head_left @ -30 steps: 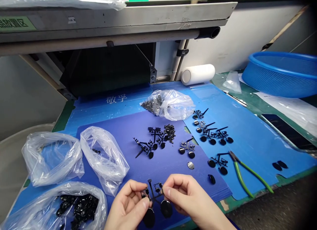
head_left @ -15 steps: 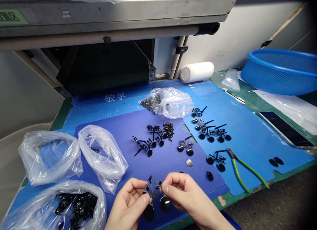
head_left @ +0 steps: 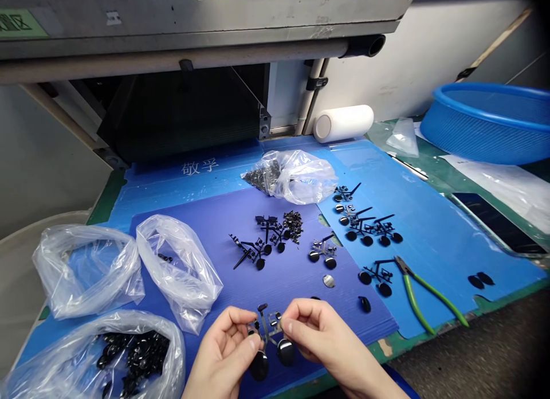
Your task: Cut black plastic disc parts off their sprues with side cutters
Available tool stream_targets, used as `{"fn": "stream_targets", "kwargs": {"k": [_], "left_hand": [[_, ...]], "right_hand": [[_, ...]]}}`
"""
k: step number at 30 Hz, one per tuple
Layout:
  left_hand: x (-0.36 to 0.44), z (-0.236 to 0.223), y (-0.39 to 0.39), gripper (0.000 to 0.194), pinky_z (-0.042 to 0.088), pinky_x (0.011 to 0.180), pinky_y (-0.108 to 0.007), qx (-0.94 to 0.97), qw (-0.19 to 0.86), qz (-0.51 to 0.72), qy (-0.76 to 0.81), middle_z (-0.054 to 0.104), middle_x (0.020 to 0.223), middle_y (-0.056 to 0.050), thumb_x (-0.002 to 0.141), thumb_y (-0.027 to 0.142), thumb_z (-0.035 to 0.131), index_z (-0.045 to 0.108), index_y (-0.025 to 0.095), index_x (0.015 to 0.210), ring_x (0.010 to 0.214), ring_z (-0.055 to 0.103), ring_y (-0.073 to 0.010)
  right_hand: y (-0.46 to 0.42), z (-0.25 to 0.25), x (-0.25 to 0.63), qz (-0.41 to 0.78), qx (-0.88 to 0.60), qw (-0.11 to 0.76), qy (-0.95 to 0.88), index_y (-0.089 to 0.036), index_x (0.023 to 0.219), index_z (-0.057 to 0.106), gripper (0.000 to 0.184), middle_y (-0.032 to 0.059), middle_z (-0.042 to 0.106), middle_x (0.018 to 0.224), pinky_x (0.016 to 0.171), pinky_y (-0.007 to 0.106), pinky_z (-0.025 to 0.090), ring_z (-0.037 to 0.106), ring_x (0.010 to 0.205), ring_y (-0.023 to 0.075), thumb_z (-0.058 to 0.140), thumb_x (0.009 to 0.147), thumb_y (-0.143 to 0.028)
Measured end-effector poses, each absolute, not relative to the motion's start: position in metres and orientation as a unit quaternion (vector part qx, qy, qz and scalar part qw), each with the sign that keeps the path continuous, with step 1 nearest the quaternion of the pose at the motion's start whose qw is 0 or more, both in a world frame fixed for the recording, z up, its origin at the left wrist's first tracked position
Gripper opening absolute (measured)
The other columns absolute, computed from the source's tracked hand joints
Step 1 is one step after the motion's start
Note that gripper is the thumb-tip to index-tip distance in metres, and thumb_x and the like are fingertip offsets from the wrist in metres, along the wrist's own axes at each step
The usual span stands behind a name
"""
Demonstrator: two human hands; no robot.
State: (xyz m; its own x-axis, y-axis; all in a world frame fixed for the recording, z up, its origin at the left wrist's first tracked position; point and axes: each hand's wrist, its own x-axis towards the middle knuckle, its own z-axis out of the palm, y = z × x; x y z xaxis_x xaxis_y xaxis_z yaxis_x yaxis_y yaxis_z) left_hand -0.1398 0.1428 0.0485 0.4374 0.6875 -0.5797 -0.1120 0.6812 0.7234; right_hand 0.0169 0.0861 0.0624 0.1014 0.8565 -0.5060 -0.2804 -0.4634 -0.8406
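Note:
Between my two hands is a black plastic sprue (head_left: 269, 332) carrying two glossy round discs and several small parts. My left hand (head_left: 232, 348) pinches its left side between thumb and fingers, above one disc. On the right side, the thumb and fingers of my right hand (head_left: 310, 332) close on the sprue's edge near the small parts. The fingertips partly cover where they grip. More sprues with black discs (head_left: 323, 253) lie on the purple sheet ahead, beside a loose silvery disc (head_left: 329, 281) and a small heap of tiny black parts (head_left: 293, 226).
Left of my hands stand clear plastic bags, one with black parts (head_left: 136, 356). Another bag (head_left: 301, 178) lies farther back. Green-handled cutting pliers (head_left: 423, 296), a phone (head_left: 498, 224) and a blue basket (head_left: 490, 124) are on the right. A metal-edged shelf (head_left: 206, 26) overhangs the bench.
The sprue has tilted slightly in my fingers, its top stub now leaning to the right. Both hands keep their hold; the camera view has shifted a little.

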Motion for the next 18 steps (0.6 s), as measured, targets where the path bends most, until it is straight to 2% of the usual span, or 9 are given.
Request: {"fn": "stream_targets", "kwargs": {"k": [11,18], "left_hand": [[-0.139,0.058,0.144,0.035,0.040,0.065,-0.021,0.286,0.809,0.259,0.444,0.059,0.071,-0.003,0.056,0.034,0.079,0.061,0.016,0.081,0.068,0.050,-0.0122],[-0.142,0.056,0.146,0.029,0.040,0.064,-0.020,0.250,0.841,0.256,0.406,0.058,0.075,-0.003,0.064,0.031,0.074,0.063,0.017,0.087,0.073,0.052,-0.0137]], "right_hand": [[0.090,0.062,0.016,0.615,-0.591,0.459,-0.249,-0.013,0.065,0.052,0.021,-0.0056,0.035,0.051,0.041,0.020,0.016,0.023,0.045,0.0079,0.058,0.072,-0.031],[0.089,0.062,0.017,0.607,-0.597,0.465,-0.243,-0.013,0.064,0.052,0.023,-0.0053,0.034,0.051,0.041,0.020,0.016,0.022,0.046,0.0086,0.060,0.072,-0.033]]}}
